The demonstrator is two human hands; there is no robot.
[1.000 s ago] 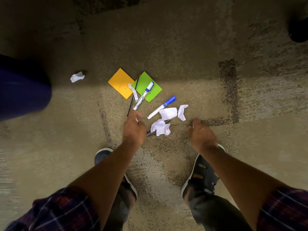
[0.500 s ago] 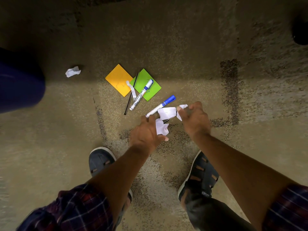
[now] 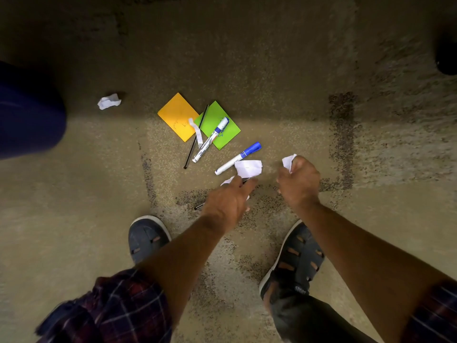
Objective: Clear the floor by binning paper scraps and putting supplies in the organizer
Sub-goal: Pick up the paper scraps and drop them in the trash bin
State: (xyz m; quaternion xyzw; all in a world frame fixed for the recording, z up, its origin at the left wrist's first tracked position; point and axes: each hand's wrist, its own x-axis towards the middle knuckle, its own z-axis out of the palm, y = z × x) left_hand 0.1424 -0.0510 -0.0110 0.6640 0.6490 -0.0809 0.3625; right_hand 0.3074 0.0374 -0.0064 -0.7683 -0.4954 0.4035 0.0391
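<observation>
Head view: a white paper scrap (image 3: 288, 161) is clamped in the closed fist of the right hand (image 3: 298, 183), its torn corner sticking out past the knuckles, lifted clear of the speckled beige carpet (image 3: 272, 70). The left hand (image 3: 228, 200) is lowered with fingers (image 3: 241, 182) spread apart over a crumpled white paper piece (image 3: 227, 181), most of which is hidden beneath it; whether it is gripped cannot be told. A thin black pen (image 3: 199, 206) pokes out from under that hand on the wrist side. Just beyond the left fingertips lies a larger white torn scrap (image 3: 248, 168), touching the barrel of a white marker with a blue cap (image 3: 238, 157). Farther out from that hand, a second white marker with a blue band (image 3: 210, 139) rests partly on a green square paper note (image 3: 217, 125), beside an orange square paper note (image 3: 178, 116), with a slim black stick (image 3: 196, 137) and a white paper strip (image 3: 196, 131) between them. Well apart, far out to the left, a crumpled white paper ball (image 3: 108, 101) lies near a dark blue rounded object (image 3: 27, 110).
</observation>
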